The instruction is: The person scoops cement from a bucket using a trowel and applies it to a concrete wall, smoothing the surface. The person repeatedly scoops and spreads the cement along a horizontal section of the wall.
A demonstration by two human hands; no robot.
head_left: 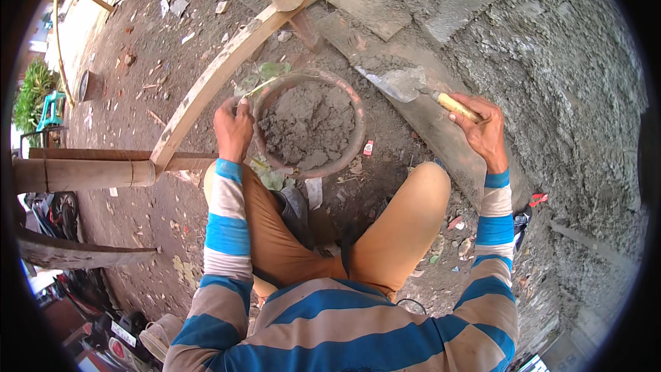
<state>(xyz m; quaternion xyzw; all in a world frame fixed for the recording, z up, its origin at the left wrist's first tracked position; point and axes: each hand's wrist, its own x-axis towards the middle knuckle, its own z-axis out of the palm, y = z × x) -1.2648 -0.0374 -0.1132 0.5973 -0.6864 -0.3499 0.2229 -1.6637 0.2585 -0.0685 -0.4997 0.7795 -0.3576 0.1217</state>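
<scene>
My right hand [480, 126] is closed round the pale yellow handle of a trowel [401, 85]. Its grey, mortar-smeared blade points left over the edge of a long board [451, 155] beside the rough wall. At the left rim of a round basin [361, 120], my left hand [234, 124] is closed in a pinch on a thin yellow-green stem [260, 87] that slants over the rim toward some leaves. Lumpy grey mortar [310, 124] fills much of the basin, which stands on the ground in front of my bent knees.
Rough grey mortar covers the wall surface [564, 83] on the right. A curved wooden bar [220, 72] and a bamboo pole [86, 176] stand close on the left. Litter lies over the soil. Farther left are a bucket [88, 86], a turquoise stool [50, 110] and parked motorbikes.
</scene>
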